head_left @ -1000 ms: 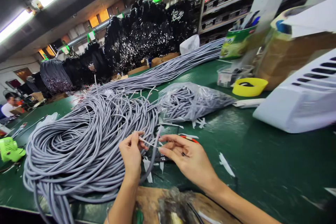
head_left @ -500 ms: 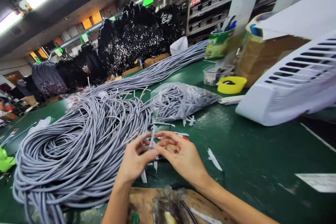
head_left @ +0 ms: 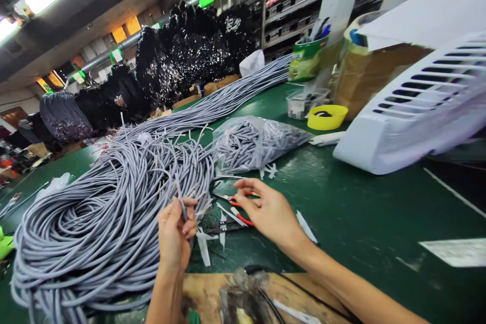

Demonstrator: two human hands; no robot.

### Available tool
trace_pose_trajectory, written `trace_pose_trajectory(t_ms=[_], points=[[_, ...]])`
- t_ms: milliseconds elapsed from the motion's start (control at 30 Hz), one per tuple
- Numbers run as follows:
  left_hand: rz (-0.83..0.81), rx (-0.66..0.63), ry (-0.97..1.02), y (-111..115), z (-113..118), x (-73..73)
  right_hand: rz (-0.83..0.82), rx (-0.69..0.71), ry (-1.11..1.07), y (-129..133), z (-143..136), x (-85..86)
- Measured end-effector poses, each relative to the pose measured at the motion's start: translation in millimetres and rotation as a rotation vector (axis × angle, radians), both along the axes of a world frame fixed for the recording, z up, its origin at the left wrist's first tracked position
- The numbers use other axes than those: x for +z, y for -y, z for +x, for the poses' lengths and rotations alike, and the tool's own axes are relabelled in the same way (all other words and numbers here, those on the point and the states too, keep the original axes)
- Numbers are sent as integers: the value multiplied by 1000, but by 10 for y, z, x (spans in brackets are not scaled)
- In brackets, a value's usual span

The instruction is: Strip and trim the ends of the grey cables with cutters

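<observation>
A grey cable end (head_left: 181, 197) sticks up between the closed thumb and fingers of my left hand (head_left: 175, 230), at the right side of a big coil of grey cables (head_left: 94, 212). My right hand (head_left: 269, 210) is over the red-handled scissors or pliers (head_left: 243, 215), its fingers curled beside the handles. Whether it touches them is unclear. White strips (head_left: 204, 248) lie on the table between the hands. Behind them rests a clear bag of short grey pieces (head_left: 250, 144).
On the green table (head_left: 364, 223) stand a yellow tape ring (head_left: 327, 117), a clear box (head_left: 299, 104), a green can (head_left: 307, 61) and a white slotted housing (head_left: 395, 126). A wooden board (head_left: 205, 293) lies at the near edge.
My hands have moved apart. The left went left with the cable end, while the right let go and moved right to the red handles. The view has shifted slightly.
</observation>
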State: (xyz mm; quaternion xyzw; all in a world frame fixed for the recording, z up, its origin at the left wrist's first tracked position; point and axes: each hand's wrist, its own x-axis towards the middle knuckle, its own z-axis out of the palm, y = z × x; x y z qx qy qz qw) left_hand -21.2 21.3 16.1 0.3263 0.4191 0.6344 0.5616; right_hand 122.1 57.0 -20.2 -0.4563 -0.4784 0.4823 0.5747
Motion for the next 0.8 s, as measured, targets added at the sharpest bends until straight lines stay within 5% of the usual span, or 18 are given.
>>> trace_pose_trajectory(t_ms=[67, 200, 533, 800], points=[[-51, -81, -77, 7, 34, -29, 54, -2, 36, 16, 38, 55], [-111, -296, -273, -4, 127, -154, 175, 204, 118, 124, 0, 130], [-41, 92, -543, -69, 69, -183, 326, -21, 100, 216, -19, 109], [-124, 152, -127, -112, -38, -94, 332, -6, 79, 240, -22, 123]])
